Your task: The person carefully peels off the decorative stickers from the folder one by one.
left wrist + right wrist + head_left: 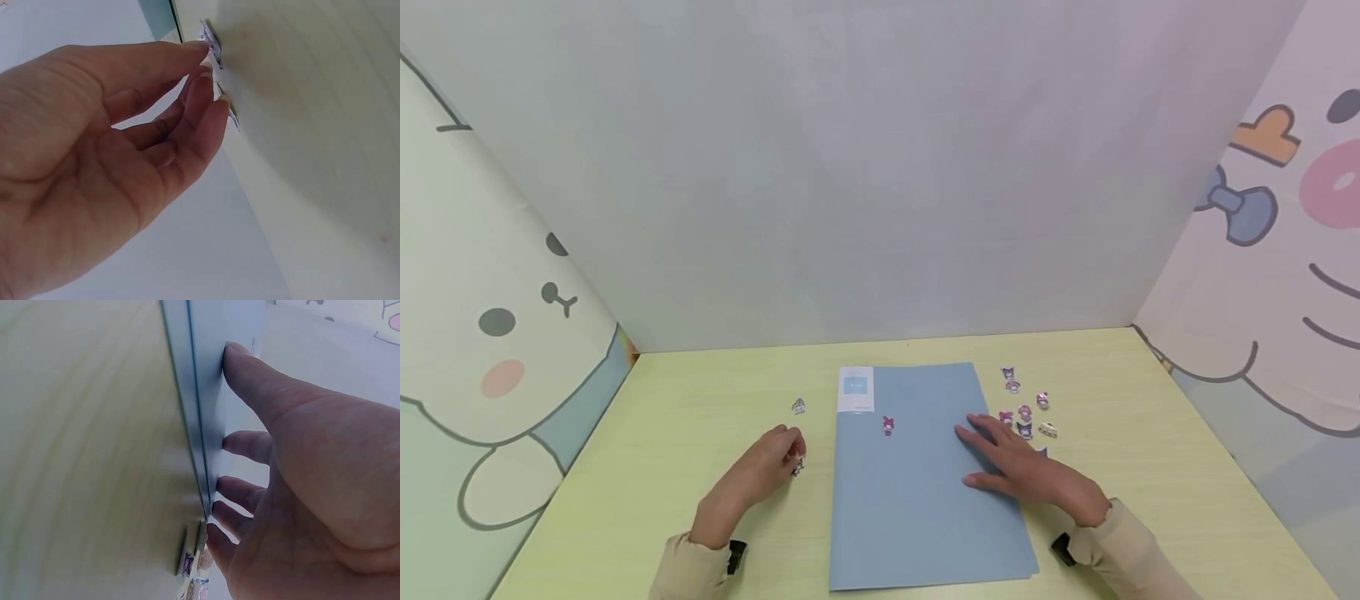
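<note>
A light blue folder [917, 508] lies on the table, with a white label [856, 403] at its top left corner. A pink cartoon sticker [888, 426] sits on its cover below the label. My right hand [1015, 462] rests on the folder's right part, fingers spread and fairly straight. Left of the folder, my left hand [767, 462] pinches a small dark and white cartoon sticker [797, 467] at the table, thumb and fingertips close together. Another pale sticker [798, 406] lies farther back. In the left wrist view the thumb partly covers the pinched sticker [211, 44].
Several small cartoon stickers [1025, 412] lie right of the folder, some partly hidden by the right hand. The pale yellow table [700, 417] is bounded by a white back wall [880, 167] and side panels with cartoon prints.
</note>
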The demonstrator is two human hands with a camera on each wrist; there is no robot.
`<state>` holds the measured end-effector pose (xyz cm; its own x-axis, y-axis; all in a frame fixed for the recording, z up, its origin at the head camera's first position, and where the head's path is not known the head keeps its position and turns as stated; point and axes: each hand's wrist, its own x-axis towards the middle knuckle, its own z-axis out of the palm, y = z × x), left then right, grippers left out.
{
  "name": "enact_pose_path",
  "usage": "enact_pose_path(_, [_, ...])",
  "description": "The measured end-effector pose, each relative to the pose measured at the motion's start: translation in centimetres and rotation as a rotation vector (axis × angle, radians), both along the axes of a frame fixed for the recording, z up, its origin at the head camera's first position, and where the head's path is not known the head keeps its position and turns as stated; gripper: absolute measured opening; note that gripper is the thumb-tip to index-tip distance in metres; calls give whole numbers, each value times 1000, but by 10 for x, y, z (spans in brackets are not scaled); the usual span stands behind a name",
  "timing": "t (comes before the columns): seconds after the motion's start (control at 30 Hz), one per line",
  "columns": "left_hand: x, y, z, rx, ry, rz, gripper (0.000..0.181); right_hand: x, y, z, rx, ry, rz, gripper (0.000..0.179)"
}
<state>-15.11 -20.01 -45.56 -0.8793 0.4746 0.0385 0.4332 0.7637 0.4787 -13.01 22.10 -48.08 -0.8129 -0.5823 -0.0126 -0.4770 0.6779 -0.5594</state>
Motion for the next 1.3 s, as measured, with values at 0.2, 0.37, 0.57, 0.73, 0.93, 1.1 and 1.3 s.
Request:
enact_pose_path(0.2, [-1, 4, -2, 10, 54, 6, 16, 0, 1, 0, -7, 36, 23, 72])
enact_pose_path(0.37, [-3, 11, -3, 7, 121, 25, 14, 0, 1, 1, -5, 45, 25, 71])
enact_pose_path(0.57, [-6, 21, -3, 17, 116, 67, 10, 1, 0, -1, 7, 15, 5, 72])
enact_pose_path(0.73, [-7, 28, -4, 34, 180, 60, 8, 1, 0, -2, 9, 24, 1, 71])
enact_pose_path(0.93, [-8, 38, -2, 42, 257, 51, 11, 1, -1, -1, 5, 46, 13, 71])
enact_pose_path(1.1, [-9, 46, 0, 43, 277, 45, 10, 1, 0, -2, 8, 60, 22, 70])
enact_pose_path(1.3, [-10, 56, 0, 27, 298, 49, 7, 0, 0, -4, 6, 64, 23, 70])
